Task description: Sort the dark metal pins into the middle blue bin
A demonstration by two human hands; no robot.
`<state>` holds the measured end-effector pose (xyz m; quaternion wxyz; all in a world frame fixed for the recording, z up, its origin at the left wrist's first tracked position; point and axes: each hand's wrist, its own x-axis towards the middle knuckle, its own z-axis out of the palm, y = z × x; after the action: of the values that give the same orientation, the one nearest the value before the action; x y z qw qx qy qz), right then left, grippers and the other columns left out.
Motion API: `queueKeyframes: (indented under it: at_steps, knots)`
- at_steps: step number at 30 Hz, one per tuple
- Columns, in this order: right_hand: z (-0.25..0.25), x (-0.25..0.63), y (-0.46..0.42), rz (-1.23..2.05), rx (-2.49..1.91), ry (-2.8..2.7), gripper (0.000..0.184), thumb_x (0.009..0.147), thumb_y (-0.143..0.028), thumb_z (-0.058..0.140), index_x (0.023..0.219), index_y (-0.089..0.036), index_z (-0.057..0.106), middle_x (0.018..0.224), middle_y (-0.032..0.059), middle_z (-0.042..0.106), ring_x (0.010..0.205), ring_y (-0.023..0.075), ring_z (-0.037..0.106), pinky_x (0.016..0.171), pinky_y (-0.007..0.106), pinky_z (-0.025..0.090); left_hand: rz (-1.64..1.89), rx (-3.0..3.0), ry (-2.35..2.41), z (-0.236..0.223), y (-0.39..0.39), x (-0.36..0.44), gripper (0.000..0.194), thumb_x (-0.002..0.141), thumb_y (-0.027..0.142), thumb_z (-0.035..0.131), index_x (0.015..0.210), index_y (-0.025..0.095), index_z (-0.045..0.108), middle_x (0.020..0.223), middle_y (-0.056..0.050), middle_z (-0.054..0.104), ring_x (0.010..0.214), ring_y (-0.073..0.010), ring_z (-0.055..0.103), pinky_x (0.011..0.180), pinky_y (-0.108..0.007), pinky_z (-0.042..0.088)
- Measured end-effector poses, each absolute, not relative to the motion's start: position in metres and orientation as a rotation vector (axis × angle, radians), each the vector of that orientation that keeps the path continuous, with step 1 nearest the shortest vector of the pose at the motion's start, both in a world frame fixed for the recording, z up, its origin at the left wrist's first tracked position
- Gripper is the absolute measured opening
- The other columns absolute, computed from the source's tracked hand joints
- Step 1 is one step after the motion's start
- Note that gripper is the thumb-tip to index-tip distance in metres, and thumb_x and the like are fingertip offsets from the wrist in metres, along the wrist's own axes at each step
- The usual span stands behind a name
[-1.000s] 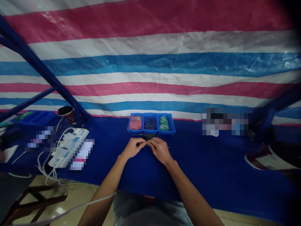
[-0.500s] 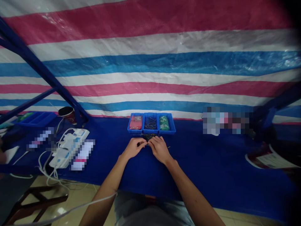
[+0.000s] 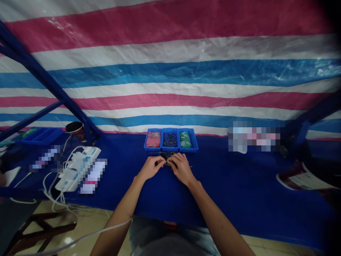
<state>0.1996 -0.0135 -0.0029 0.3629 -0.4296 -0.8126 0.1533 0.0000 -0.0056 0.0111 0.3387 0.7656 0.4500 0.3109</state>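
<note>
Fingertips of my left hand (image 3: 152,167) are pinched together over the blue table, and what they hold is too small to make out. Facing it, my right hand (image 3: 181,168) is curled with thumb and fingers close together; its contents cannot be told either. The two hands almost meet. Just beyond and partly under them lies a loose pile of thin dark and brass-coloured pieces, like long screws (image 3: 165,154). Behind the pile stand three joined blue bins (image 3: 170,149). Pink packets (image 3: 153,138) fill the left one, similar thin pieces (image 3: 170,140) the middle, green packets (image 3: 185,139) the right.
On the left are a white power strip (image 3: 77,170) with cables, a blue divided tray (image 3: 42,136) and a dark cup (image 3: 76,128). A dark red container (image 3: 298,177) stands at the right. Striped sheeting (image 3: 170,81) hangs behind the table (image 3: 239,199).
My right fingers have shifted slightly, and a small gap shows between thumb and fingers. The left hand stays nearly still. The view has moved very slightly.
</note>
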Motion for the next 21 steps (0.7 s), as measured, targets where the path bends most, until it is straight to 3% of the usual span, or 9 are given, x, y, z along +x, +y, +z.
queueKeyframes:
  at_steps: [21]
  knots:
    - [-0.0042,0.2001,-0.0124,0.378,-1.144,-2.117,0.020,0.103,-0.025,0.047,0.094,-0.022,0.065,0.091,0.0046,0.067,0.090,0.0208,0.056,0.082,0.036,0.036,0.813,1.990,1.170,0.0098,-0.0048,-0.0001,0.029,0.096,0.037,0.055,0.086,0.015,0.071,0.073,-0.002,0.071,0.066,-0.0132,0.062,0.067,-0.022,0.044]
